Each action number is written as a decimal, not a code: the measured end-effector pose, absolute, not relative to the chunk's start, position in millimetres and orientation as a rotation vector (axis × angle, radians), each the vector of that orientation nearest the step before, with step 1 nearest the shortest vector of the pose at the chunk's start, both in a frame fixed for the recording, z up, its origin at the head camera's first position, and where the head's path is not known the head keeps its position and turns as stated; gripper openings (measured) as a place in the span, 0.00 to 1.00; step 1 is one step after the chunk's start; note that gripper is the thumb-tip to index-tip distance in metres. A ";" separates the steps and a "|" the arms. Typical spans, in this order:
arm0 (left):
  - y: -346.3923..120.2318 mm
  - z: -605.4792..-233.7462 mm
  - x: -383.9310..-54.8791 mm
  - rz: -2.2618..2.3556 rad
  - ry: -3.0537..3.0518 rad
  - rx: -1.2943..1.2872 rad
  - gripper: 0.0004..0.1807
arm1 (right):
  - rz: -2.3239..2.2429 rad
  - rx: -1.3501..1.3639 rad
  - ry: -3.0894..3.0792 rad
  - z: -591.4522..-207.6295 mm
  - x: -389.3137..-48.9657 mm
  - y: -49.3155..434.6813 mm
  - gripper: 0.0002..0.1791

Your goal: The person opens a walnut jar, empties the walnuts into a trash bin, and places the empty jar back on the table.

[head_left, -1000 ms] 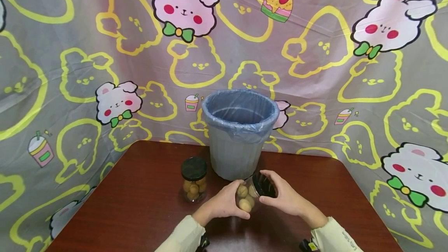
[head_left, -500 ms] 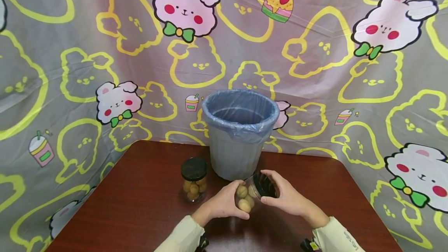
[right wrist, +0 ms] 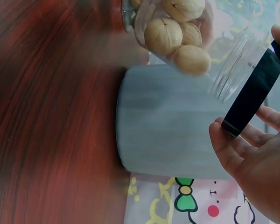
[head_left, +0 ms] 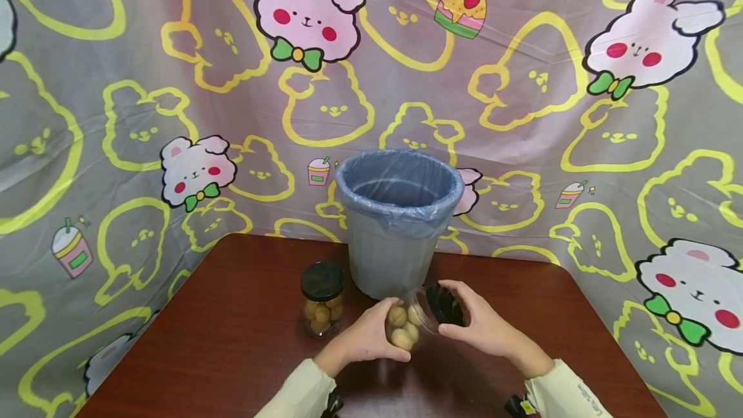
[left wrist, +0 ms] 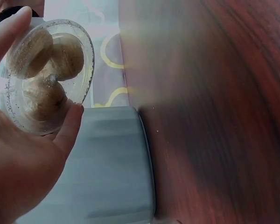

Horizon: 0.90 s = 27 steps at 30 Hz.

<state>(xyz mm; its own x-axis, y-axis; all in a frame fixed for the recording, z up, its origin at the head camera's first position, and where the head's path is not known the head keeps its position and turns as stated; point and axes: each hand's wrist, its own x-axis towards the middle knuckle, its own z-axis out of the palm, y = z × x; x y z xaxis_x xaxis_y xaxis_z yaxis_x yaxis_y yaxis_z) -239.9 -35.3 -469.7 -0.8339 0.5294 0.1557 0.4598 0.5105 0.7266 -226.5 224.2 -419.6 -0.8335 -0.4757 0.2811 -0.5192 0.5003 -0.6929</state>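
At the bottom of the head view, two pale sleeves [head_left: 298, 393] reach in over the dark brown surface [head_left: 249, 347]. Just above the lower edge, right of center, the left hand [head_left: 371, 334] curves round the lower part of a clear jar [head_left: 411, 326], with the thumb on the near side and the fingers on the far side. The jar sits between them, tilted, its mouth toward the right of the frame. Several walnuts [right wrist: 163, 36] rest inside; in the left wrist view they show through the round base at upper left, with a fingertip on either side of it.

The right hand [head_left: 482, 324] pinches a black lid [head_left: 445, 306] by its rim between thumb and fingers, the palm behind it. The lid stands tilted just beyond the jar's mouth; the threaded neck shows beside it in the right wrist view. I cannot tell whether their edges touch.

Left of center, a second jar [head_left: 322, 305] stands upright, capped in black, with walnuts inside. Behind both jars, a gray bin [head_left: 389, 263] lined with a blue bag [head_left: 400, 211] stands mid-frame. Farthest back hangs a cloth [head_left: 418, 92] printed with rabbits.
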 end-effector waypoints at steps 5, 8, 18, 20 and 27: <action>-37.3 -468.7 -239.4 1.253 2.664 0.866 0.51 | 1.257 0.857 -2.695 -418.3 -227.0 230.2 0.40; -38.7 -468.0 -239.2 1.261 2.670 0.861 0.51 | 1.260 0.869 -2.680 -419.1 -228.1 234.5 0.40; -43.5 -464.5 -239.3 1.311 2.698 0.886 0.50 | 1.274 0.844 -2.689 -422.4 -232.4 249.0 0.39; -44.0 -463.1 -239.0 1.322 2.698 0.886 0.50 | 1.276 0.837 -2.688 -422.8 -233.2 251.1 0.40; -47.1 -460.7 -239.1 1.354 2.694 0.888 0.51 | 1.202 0.788 -2.737 -427.0 -237.3 259.9 0.40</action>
